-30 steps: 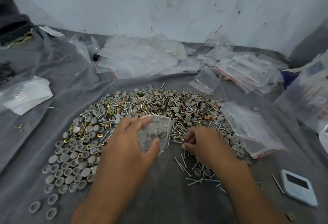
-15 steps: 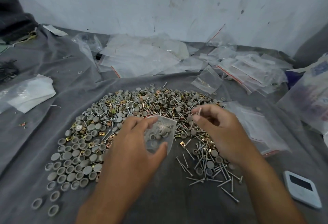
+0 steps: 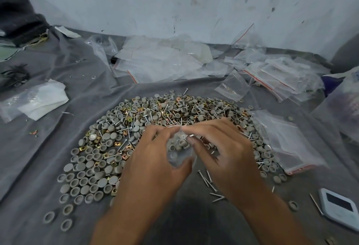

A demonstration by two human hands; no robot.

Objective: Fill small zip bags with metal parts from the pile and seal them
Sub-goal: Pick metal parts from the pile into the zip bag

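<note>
Between your two hands, just above the near edge of the pile, sits the small zip bag (image 3: 179,151), clear plastic with a few grey caps already showing through its wall; your left hand (image 3: 153,159) curls round it, thumb at the lower side and fingers up at the mouth, so it grips the bag upright and holds the opening apart; your right hand (image 3: 223,153) pinches a silver screw (image 3: 189,136) between thumb and forefinger right at that mouth, the other fingers loosely bent; whether the screw tip is already inside the lip you cannot tell, since the plastic blurs there. To do this step well, keep the left fingers spreading the mouth rather than squeezing the belly; feed the screw point first and let go only once it is past the lip; keep the zip strip free of parts, or it will likely not seal. Beneath and beyond lies the pile (image 3: 155,124) of grey caps, brass square nuts and screws on the grey cloth (image 3: 58,138); loose screws (image 3: 208,181) lie near your right wrist; empty bags (image 3: 159,64) lie by the wall; a small white device (image 3: 340,208) sits at far right.
</note>
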